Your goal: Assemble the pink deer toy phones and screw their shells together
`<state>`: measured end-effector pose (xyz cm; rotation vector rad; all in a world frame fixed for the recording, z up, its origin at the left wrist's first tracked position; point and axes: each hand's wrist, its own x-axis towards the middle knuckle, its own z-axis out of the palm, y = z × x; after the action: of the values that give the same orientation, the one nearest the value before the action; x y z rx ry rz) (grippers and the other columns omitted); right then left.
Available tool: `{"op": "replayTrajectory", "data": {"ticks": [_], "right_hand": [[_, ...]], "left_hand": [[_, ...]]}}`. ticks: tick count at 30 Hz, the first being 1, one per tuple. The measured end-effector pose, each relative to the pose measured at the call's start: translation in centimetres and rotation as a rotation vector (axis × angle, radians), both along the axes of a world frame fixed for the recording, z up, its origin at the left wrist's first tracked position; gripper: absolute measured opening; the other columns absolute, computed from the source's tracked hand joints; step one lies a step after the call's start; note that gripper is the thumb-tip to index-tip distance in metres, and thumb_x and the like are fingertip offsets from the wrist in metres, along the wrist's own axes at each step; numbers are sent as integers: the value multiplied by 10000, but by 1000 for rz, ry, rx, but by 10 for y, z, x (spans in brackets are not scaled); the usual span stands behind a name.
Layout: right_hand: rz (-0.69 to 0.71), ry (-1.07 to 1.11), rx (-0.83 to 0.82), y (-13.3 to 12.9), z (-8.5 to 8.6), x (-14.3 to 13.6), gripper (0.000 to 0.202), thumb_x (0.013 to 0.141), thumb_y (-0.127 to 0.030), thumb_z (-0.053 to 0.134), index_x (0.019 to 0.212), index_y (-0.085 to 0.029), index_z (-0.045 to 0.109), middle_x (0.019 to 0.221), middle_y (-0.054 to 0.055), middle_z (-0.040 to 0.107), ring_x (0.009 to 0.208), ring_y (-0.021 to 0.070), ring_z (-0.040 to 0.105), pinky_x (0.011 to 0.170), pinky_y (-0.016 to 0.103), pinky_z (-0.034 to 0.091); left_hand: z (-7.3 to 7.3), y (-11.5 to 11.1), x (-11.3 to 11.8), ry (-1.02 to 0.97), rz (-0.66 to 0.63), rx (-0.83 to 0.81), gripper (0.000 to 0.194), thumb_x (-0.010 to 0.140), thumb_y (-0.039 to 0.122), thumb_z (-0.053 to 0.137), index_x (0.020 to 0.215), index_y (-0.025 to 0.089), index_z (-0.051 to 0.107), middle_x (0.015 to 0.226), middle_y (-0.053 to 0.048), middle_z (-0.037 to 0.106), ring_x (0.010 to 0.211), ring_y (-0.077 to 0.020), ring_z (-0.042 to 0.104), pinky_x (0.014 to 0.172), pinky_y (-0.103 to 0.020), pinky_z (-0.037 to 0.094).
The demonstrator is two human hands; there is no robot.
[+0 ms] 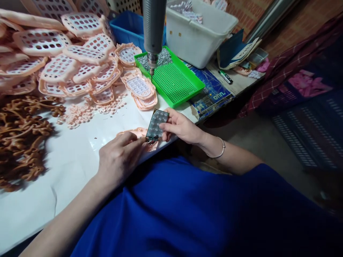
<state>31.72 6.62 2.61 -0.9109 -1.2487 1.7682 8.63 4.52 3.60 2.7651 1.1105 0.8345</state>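
Observation:
My right hand (179, 125) grips a small dark green circuit board (155, 125) by its right side, thumb on top. Pale round key bumps cover the board's face, and it is held tilted above the table's front edge. My left hand (119, 153) is closed, its fingertips at the board's lower left corner; exactly what they pinch there is partly hidden. Underneath lies a peach plastic shell (136, 132), mostly covered by the board and both hands. Above and beyond the board hangs an electric screwdriver (154, 32), its bit pointing down.
Peach shells with white perforated faces (85, 53) are heaped at back left. Brown plastic pieces (24, 142) and small peach rings (77, 116) lie nearer. A green tray (177, 82) holds screws (164, 57). Behind stand a blue bin (125, 26) and a white tub (198, 39).

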Motion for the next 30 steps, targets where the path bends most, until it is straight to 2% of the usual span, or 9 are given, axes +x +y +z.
{"op": "replayTrajectory", "data": {"ticks": [4, 9, 12, 16, 19, 22, 26, 30], "right_hand": [[31, -13, 57, 0, -1, 5, 322, 870, -281, 724, 966, -202, 427, 665, -86, 638, 551, 49, 643, 536, 145, 530], [64, -32, 161, -2, -2, 10, 253, 884, -236, 683, 939, -188, 441, 732, -70, 635, 599, 43, 648, 595, 155, 544], [82, -56, 241, -3, 0, 11, 194, 884, -186, 639, 949, -179, 457, 766, -62, 625, 622, 45, 644, 610, 166, 551], [114, -153, 319, -2, 8, 10, 140, 890, -152, 577, 955, -172, 454, 789, -52, 601, 631, 45, 634, 608, 165, 534], [146, -245, 337, 3, 15, 8, 135, 902, -158, 554, 966, -172, 436, 793, -53, 581, 616, 42, 615, 581, 153, 501], [194, -265, 328, 10, 19, 5, 182, 910, -152, 529, 1049, -172, 413, 807, -57, 556, 603, 39, 590, 556, 146, 482], [233, -292, 341, 19, 15, 2, 362, 896, -121, 512, 1214, -173, 347, 895, -45, 540, 588, 16, 532, 550, 132, 484], [284, -329, 421, 25, 10, 3, 413, 921, -126, 471, 1312, -157, 343, 1046, -10, 543, 712, 20, 513, 648, 129, 510]], "left_hand": [[-1, 1, 0, -116, 48, -207, 232, 967, 326, 573, 855, 222, 747, 768, 1, 674, 597, -94, 606, 514, -199, 434], [-2, 0, 0, -148, 67, -240, 196, 942, 308, 616, 822, 213, 738, 768, 13, 677, 599, -87, 615, 521, -190, 439], [-1, 1, 1, -93, 40, -153, 181, 957, 261, 595, 842, 218, 728, 758, 18, 675, 612, -95, 612, 524, -196, 433], [1, 2, 2, 19, -57, 78, 209, 975, 193, 558, 821, 199, 700, 734, -6, 675, 663, -138, 628, 533, -220, 438], [3, 2, 0, 97, -116, 189, 163, 961, 163, 562, 872, 184, 697, 759, -32, 698, 659, -172, 631, 544, -262, 458], [3, -1, -4, 160, -142, 253, 120, 938, 127, 578, 937, 160, 694, 765, -55, 702, 636, -192, 622, 560, -302, 471], [2, -4, -8, 218, -154, 300, 136, 935, 125, 569, 994, 155, 689, 787, -78, 698, 638, -209, 600, 552, -330, 442], [1, -4, -10, 261, -177, 315, 167, 935, 115, 548, 1020, 155, 686, 811, -88, 696, 650, -215, 590, 553, -342, 419]]}}
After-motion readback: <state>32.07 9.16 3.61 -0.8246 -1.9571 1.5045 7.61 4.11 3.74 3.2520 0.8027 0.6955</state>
